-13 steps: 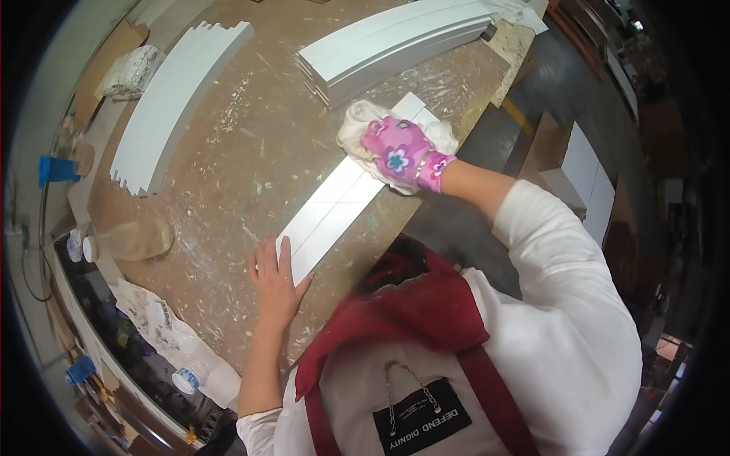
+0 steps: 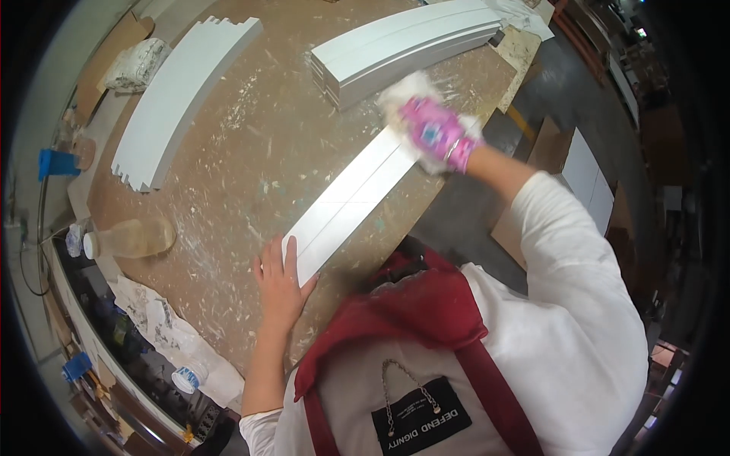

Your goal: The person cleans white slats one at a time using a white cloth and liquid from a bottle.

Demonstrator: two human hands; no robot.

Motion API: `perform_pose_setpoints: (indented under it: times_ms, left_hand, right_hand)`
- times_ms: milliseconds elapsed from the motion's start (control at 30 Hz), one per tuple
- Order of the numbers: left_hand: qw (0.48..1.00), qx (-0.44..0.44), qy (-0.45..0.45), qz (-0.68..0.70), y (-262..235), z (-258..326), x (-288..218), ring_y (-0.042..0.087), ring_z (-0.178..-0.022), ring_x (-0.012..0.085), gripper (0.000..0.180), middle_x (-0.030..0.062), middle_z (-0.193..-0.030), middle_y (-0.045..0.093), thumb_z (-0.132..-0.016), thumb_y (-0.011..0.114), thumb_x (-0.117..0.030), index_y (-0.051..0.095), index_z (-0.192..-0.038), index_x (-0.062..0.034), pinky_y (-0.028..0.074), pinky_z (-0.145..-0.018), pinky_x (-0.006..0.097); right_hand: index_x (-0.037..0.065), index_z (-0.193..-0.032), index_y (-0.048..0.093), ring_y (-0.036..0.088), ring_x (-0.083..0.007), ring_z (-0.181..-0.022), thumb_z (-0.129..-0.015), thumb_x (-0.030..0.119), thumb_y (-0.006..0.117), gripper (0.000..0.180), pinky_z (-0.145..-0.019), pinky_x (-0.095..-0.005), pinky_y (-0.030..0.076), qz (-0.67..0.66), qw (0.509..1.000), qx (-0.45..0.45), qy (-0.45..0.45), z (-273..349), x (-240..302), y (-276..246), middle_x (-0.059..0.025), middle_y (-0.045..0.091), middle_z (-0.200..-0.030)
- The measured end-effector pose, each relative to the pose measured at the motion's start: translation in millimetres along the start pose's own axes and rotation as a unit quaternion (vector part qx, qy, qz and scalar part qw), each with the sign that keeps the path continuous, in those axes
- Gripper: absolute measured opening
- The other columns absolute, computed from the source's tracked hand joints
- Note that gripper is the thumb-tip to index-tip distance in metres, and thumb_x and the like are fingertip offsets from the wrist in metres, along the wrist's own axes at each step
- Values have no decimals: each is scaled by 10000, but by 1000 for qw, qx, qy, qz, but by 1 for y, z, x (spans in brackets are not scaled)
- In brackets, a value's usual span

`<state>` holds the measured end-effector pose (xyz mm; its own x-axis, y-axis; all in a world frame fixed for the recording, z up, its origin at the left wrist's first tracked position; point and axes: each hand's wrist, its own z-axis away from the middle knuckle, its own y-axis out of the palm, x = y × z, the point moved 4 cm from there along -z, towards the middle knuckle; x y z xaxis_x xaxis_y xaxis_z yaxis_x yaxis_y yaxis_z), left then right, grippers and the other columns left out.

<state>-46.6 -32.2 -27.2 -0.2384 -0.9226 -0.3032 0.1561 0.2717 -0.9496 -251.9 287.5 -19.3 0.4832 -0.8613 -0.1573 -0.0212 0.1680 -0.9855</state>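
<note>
A long white grooved board (image 2: 351, 199) lies slantwise on the brown worktable (image 2: 236, 251). My bare left hand (image 2: 283, 277) rests at its near end, fingers apart, with the thumb along the board's end. Toward the far end, my right hand (image 2: 437, 131), in a pink flowered glove, presses a white cloth (image 2: 411, 90) onto the surface. The hand and cloth are a little blurred and hide the board's far end.
A stack of white boards (image 2: 403, 49) stands behind the cloth, and another white stack (image 2: 186, 99) lies at the far left. A bottle of pale liquid (image 2: 133, 238) lies near the left edge. Beyond the right edge stands a cardboard box (image 2: 551, 182).
My right hand has slid the cloth farther along the board, away and to the right, uncovering more of its middle. My left hand stays at the near end.
</note>
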Motion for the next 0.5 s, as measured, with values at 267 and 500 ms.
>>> perform_pose_setpoints:
  times_ms: [267,500]
  left_hand:
    - [1000,-11,-6,3,0,0,1,309,-1303,394,844,182,-1449,293,-716,730,-283,308,-1411,-53,209,-1061,549]
    - [1000,-9,1,6,2,-3,0,312,-1305,380,847,184,-1438,306,-704,735,-284,320,-1406,-56,209,-1060,554]
  right_hand:
    - [51,-1029,605,646,-315,-835,-803,163,557,256,-725,-404,525,-56,998,-32,17,-2,-7,-15,-163,638,-929]
    - [50,-852,631,647,-282,-850,-777,148,578,134,-709,-417,518,38,992,-80,-90,5,39,-24,-147,645,-907]
